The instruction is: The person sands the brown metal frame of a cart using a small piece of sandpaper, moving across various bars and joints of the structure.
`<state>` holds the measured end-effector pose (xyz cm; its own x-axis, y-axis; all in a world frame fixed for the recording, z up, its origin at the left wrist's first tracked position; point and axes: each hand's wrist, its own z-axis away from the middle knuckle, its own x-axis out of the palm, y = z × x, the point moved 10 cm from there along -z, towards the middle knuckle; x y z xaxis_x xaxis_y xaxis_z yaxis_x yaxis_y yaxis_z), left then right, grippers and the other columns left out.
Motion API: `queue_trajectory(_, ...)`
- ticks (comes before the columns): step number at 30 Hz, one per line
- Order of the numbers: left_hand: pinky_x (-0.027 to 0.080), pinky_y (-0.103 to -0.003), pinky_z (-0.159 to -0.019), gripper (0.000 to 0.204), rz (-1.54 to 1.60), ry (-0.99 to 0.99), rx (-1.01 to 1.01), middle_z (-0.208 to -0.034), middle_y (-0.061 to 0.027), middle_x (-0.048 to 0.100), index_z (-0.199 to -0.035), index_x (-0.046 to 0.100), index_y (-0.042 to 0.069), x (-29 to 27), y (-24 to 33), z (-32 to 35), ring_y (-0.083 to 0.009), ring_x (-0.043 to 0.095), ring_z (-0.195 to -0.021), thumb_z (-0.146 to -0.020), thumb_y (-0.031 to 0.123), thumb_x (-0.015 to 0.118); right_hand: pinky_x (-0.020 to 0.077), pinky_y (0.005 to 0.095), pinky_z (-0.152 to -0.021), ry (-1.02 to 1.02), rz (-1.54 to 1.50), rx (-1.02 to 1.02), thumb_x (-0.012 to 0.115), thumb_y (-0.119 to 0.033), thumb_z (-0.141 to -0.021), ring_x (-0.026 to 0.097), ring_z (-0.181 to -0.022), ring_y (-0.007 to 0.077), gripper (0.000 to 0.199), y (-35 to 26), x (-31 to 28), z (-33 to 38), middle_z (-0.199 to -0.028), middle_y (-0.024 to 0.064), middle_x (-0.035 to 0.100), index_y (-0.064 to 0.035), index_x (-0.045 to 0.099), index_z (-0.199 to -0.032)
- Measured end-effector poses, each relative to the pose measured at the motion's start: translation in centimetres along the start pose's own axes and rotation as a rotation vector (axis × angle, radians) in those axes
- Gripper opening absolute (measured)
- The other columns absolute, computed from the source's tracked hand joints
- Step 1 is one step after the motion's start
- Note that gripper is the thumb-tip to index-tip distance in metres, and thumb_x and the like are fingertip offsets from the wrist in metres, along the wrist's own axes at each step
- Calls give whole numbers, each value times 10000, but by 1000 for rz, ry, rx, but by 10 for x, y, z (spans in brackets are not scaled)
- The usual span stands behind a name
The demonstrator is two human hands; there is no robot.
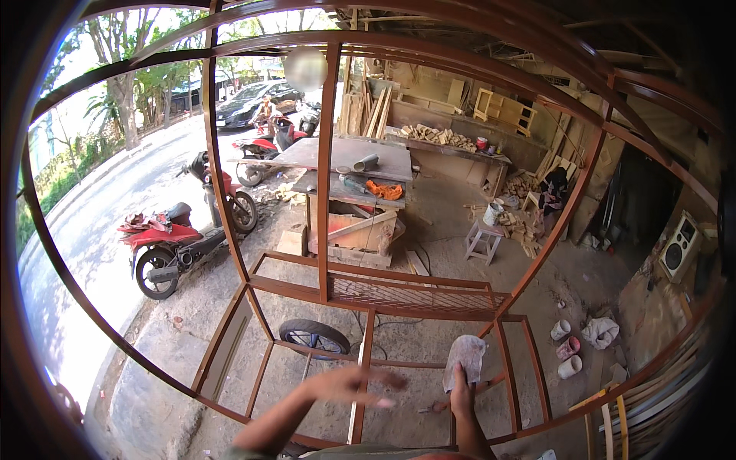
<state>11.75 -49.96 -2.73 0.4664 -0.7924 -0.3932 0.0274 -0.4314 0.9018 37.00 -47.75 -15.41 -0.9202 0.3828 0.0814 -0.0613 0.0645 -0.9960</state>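
Note:
My right hand (462, 397) grips the lower edge of a pale, blotchy pinkish-white sheet (465, 359), thumb on top. It looks like worn sandpaper or a rag; I cannot tell which. Slightly blurred, my left hand (354, 385) reaches out with its fingers stretched and holds nothing. It is over a thin upright bar of the brown-painted cart frame (366, 337); whether it touches the bar I cannot tell. Around both hands stands this frame of slim bars, with a lattice panel (418, 293) ahead and a spoked wheel (314, 335) at its lower part.
Beyond the frame stands a workbench (376, 157) with an orange cloth (384, 190). A red motorbike (184, 238) is parked at left. On the right are a small stool (484, 239), several pots (569, 349), a white sack (600, 333) and a speaker box (678, 245).

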Motion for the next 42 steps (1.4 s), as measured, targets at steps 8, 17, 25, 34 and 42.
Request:
queue_trajectory(8,435,-387,-1011,505,664,690,-605,-1257,-180,616,-1294,596,4,132,-84,181,-263,583,-1178,-953,375,625,377,350,-1066,-135,118,-8,526,-310,-1019,497,-1294,263,525,18,36,-4,-1390,167,538,61,476,-1387)
queue_trajectory(17,474,-358,-894,453,646,903,-584,-1112,-149,643,-1254,597,-18,147,-76,240,-236,613,-1042,-926,287,663,424,325,-995,-756,128,-274,494,-272,-1043,575,-1165,225,417,-26,223,67,-1249,133,622,41,542,-1314)
queue_trajectory(25,508,-332,-790,413,655,1061,-560,-983,-122,668,-1219,598,-38,174,-70,343,-212,640,-921,-902,208,696,506,376,-845,-1189,586,-401,633,-348,-974,668,-996,292,495,-10,320,181,-1067,197,673,-23,521,-1330)
queue_trajectory(34,524,-292,-818,284,27,1272,-517,-1071,-104,713,-1185,669,36,39,33,525,-160,661,-951,-921,136,700,465,380,-937,-945,608,-367,581,-318,-997,619,-1104,315,510,18,403,241,-1215,235,619,1,467,-1377)
queue_trajectory(42,360,-451,-1073,804,-884,1868,-109,-1354,-190,531,-1436,419,2,-115,210,601,-337,495,-1278,-839,443,729,368,378,-1089,-319,532,-850,512,-249,-1011,434,-1372,367,615,-219,393,78,-1500,254,404,-25,270,-1530)
